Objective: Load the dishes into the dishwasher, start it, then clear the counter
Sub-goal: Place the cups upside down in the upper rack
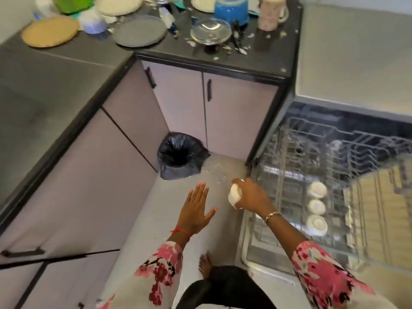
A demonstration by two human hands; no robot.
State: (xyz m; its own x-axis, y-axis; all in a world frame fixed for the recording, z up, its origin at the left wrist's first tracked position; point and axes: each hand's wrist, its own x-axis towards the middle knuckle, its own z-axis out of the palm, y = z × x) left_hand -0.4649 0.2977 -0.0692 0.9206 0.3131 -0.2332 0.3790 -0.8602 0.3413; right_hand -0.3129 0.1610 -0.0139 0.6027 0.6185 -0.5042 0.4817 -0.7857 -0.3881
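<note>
My right hand [252,195] grips a small white cup [235,194] in the air, just left of the open dishwasher's pulled-out lower rack [289,175]. Three small white cups [316,206] stand in a row in that rack. My left hand [196,208] hovers open over the floor with fingers spread, holding nothing. On the dark counter [256,63] at the back lie dirty dishes: a grey plate [140,30], a tan plate [50,31], a glass bowl [210,31], a blue bowl [231,8], a pink mug [270,13] and scattered scraps.
A bin lined with a black bag [180,155] stands in the corner of the floor below the cabinet doors [223,112]. The dishwasher's upper rack [367,150] juts out at the right. A side counter [44,97] runs along the left. My foot [205,265] is on the floor.
</note>
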